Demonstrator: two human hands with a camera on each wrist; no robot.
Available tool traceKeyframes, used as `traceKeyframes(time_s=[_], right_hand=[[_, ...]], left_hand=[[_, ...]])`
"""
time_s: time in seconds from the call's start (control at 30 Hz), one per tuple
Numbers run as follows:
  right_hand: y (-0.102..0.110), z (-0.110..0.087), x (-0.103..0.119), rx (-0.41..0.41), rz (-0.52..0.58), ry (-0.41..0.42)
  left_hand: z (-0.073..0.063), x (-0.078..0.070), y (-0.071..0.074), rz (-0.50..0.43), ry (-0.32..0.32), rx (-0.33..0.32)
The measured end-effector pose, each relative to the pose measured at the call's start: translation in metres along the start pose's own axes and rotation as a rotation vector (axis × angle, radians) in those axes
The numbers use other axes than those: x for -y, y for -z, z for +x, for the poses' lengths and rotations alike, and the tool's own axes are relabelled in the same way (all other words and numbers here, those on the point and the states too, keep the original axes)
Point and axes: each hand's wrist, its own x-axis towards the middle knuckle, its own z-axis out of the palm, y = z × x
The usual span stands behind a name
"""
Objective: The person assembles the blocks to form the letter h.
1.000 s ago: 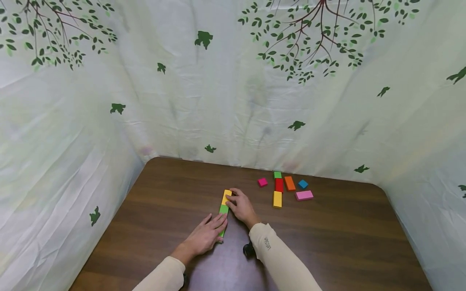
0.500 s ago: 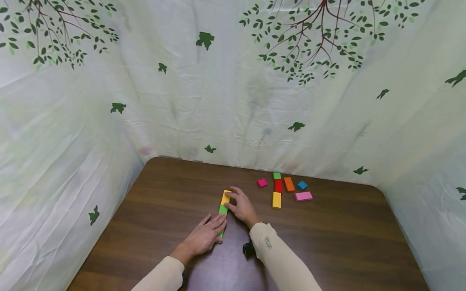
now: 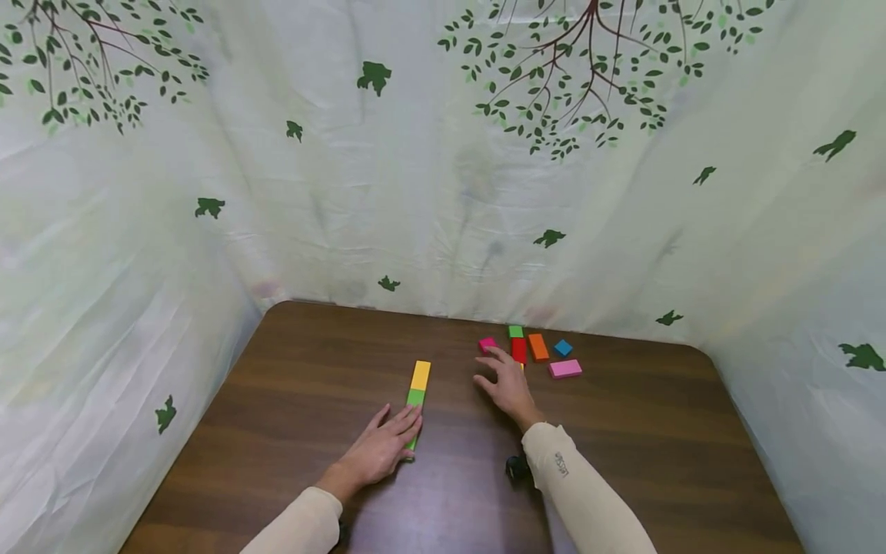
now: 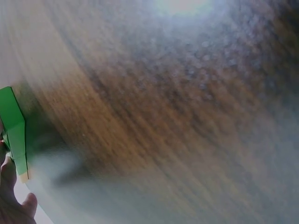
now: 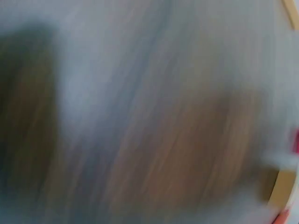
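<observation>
A yellow block [image 3: 421, 375] and a green block [image 3: 415, 397] lie end to end in a row on the brown table, in the head view. My left hand [image 3: 377, 450] rests with extended fingers across the row's nearer green part, hiding some of it. The left wrist view catches a green block [image 4: 14, 126] and fingertips at its left edge. My right hand [image 3: 508, 388], fingers spread and holding nothing, hovers beside the loose blocks. It covers most of a second yellow block [image 5: 282, 189], which shows at the right edge of the blurred right wrist view.
At the table's far side lie a magenta block [image 3: 487, 344], a small green block [image 3: 515, 332], a red block [image 3: 519, 349], an orange block [image 3: 538, 347], a blue block [image 3: 563, 348] and a pink block [image 3: 565, 369]. A leaf-printed curtain [image 3: 429, 192] hangs behind the table [image 3: 332, 346].
My right hand has let go of the yellow block at the far end of the row and moved right to the loose blocks. My left hand stays on the row.
</observation>
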Motion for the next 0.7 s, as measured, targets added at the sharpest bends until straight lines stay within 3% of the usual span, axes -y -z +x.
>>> traceKeyframes(time_s=[0.2, 0.47, 0.7], right_hand=[[0.017, -0.013, -0.021, -0.006, -0.119, -0.014], [0.024, -0.025, -0.033, 0.010, -0.132, -0.154], [0.027, -0.030, -0.036, -0.003, -0.115, -0.167]], left_hand=[[-0.002, 0.005, 0.001, 0.015, -0.015, -0.027], [-0.004, 0.003, -0.002, -0.002, -0.020, -0.055], [-0.002, 0.000, -0.003, -0.017, -0.004, -0.041]])
